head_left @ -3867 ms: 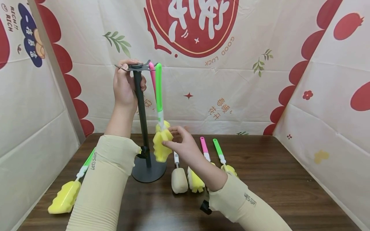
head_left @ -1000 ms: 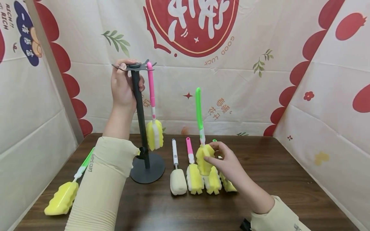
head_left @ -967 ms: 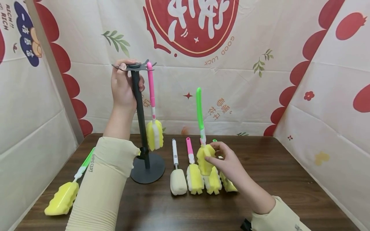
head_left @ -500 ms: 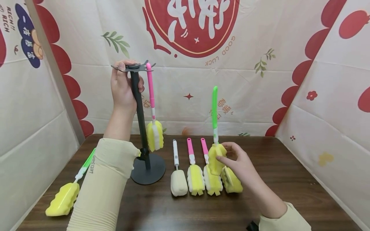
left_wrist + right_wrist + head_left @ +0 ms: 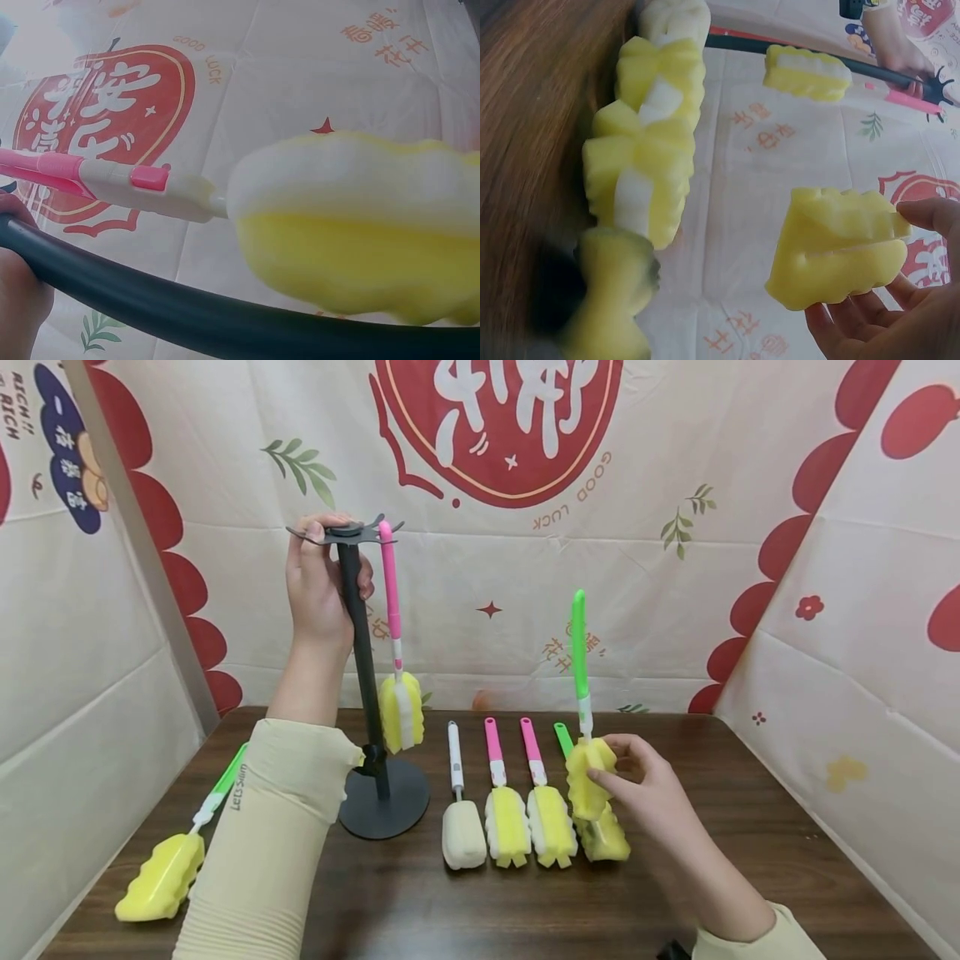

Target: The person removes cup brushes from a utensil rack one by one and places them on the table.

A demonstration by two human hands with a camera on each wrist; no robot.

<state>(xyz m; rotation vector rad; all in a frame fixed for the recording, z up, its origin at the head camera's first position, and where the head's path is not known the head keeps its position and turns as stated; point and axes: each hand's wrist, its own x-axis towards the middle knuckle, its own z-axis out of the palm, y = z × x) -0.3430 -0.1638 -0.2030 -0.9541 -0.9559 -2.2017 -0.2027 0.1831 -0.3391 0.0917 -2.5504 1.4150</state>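
Observation:
My left hand (image 5: 318, 581) grips the black stand (image 5: 363, 668) near its top, fingers round the pole just under the hooked crown. From one hook hangs a bottle brush with a pink handle (image 5: 391, 577) and a yellow-and-white sponge head (image 5: 360, 232). At the right, my right hand (image 5: 648, 777) pinches the yellow sponge head (image 5: 840, 247) of a green-handled bottle brush (image 5: 580, 647), held upright with its handle pointing up. Behind and below it lies another green-handled brush (image 5: 603, 839), partly covered by the held one.
A white-handled brush with a cream sponge (image 5: 463, 835) and two pink-handled brushes (image 5: 508, 827) lie in a row on the brown table (image 5: 420, 910). A further green-handled brush (image 5: 161, 877) lies at the left, beside the left sleeve. A printed cloth (image 5: 465, 568) stands behind.
My right hand has taken the green-handled brush off the stand's side and carried it right, above the row's right end. The left hand has kept its grip on the stand.

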